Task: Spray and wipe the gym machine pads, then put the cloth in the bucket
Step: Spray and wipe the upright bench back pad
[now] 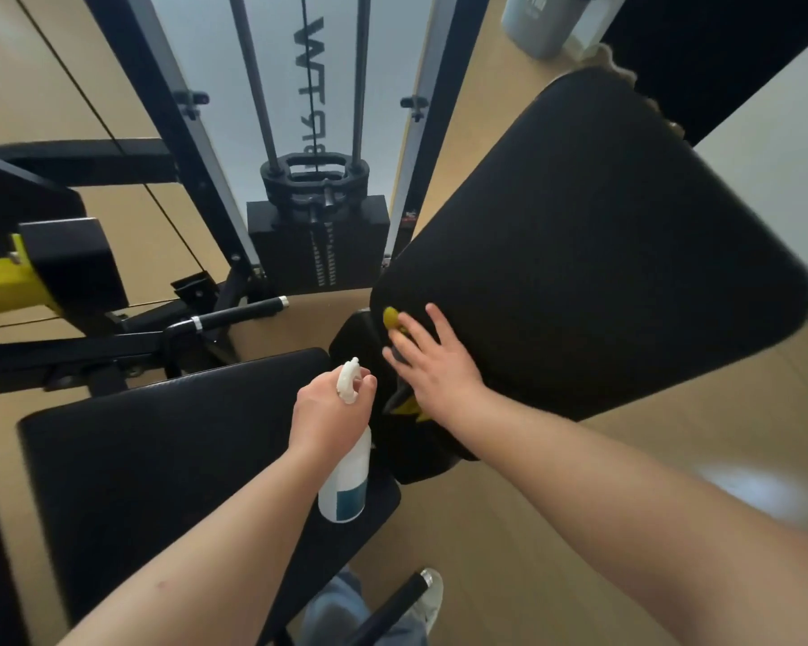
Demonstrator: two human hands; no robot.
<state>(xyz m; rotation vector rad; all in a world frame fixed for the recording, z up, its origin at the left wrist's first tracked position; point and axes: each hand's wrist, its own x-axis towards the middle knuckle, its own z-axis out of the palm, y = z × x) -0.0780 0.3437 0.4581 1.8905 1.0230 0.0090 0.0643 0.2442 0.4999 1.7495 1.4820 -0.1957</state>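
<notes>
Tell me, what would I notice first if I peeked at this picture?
Probably the two bare arms reaching in from the bottom. The left hand holds a white spray bottle above the black seat pad, and the right hand presses flat on a yellow cloth at the lower edge of the big black back pad. Farther off, top right, a grey bucket stands on the floor.
</notes>
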